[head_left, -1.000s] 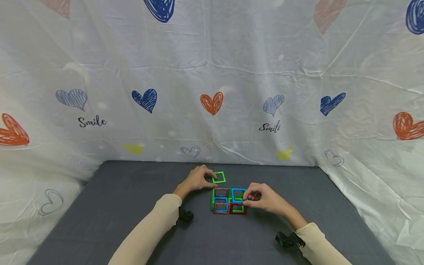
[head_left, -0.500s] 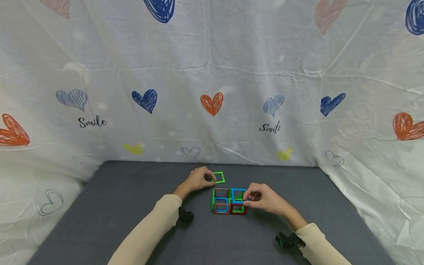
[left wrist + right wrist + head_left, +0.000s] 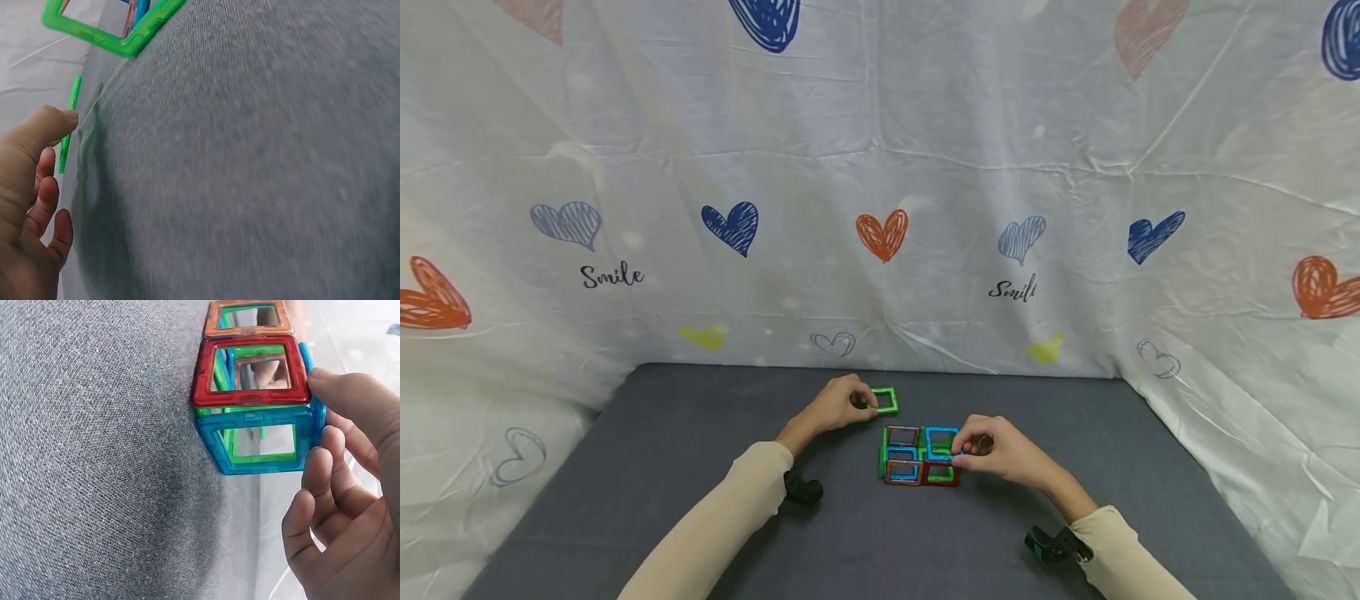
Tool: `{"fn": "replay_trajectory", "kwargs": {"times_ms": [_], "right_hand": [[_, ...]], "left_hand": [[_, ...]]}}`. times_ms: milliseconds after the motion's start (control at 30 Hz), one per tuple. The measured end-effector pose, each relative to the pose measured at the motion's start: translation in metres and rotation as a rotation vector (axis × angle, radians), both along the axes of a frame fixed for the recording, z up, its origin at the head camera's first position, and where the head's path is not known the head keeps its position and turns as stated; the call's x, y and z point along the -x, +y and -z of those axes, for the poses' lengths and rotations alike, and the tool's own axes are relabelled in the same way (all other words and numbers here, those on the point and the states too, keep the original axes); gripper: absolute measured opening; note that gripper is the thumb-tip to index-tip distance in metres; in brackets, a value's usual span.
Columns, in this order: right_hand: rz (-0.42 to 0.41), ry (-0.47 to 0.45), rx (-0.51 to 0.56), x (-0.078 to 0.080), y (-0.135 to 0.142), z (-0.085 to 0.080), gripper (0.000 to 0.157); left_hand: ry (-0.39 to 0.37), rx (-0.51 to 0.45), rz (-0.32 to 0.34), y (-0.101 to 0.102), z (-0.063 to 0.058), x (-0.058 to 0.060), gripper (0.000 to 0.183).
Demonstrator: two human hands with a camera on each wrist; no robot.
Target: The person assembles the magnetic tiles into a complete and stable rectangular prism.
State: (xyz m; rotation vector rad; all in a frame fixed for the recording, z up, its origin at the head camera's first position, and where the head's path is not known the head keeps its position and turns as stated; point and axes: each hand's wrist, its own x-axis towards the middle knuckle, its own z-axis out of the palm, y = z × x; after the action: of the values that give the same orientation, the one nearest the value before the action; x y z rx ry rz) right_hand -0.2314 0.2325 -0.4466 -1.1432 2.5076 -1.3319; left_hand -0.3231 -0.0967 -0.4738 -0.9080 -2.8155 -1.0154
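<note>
On the dark table stands a small structure of square magnetic tiles, with a red tile (image 3: 250, 398) and an orange tile (image 3: 248, 331) on its near side. My right hand (image 3: 1003, 450) pinches the blue tile (image 3: 318, 419) on top of its right half, thumb on the edge. Another blue tile (image 3: 262, 469) forms the right side wall. Behind the structure and to its left, my left hand (image 3: 833, 403) pinches a loose green tile (image 3: 896, 402) by its left edge, apart from the structure. In the left wrist view this green tile (image 3: 74, 94) appears edge-on beyond the thumb.
The grey cloth-covered table (image 3: 880, 550) stretches out around the structure. A white curtain (image 3: 940, 208) printed with hearts hangs behind the table's far edge and along both sides. Dark wrist cameras sit at both cuffs, including the right wrist camera (image 3: 1056, 543).
My left hand has shifted left, drawing the green tile a little farther left, behind the structure. My right hand stays at the blue tile, and the structure keeps its place.
</note>
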Motion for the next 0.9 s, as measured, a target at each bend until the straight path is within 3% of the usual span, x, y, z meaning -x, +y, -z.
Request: {"fn": "replay_trajectory", "kwargs": {"times_ms": [233,567,900], "right_hand": [[0.003,-0.004,0.000,0.000,0.000,0.001,0.004],[0.014,0.005,0.000,-0.001,0.001,0.000,0.004],[0.021,0.008,-0.006,-0.001,0.001,0.001,0.004]], "left_hand": [[0.015,-0.023,0.004,-0.016,-0.005,-0.009,0.006],[0.057,-0.034,0.056,-0.037,-0.020,-0.031,0.004],[0.061,-0.050,0.078,-0.042,-0.032,-0.054,0.006]]}}
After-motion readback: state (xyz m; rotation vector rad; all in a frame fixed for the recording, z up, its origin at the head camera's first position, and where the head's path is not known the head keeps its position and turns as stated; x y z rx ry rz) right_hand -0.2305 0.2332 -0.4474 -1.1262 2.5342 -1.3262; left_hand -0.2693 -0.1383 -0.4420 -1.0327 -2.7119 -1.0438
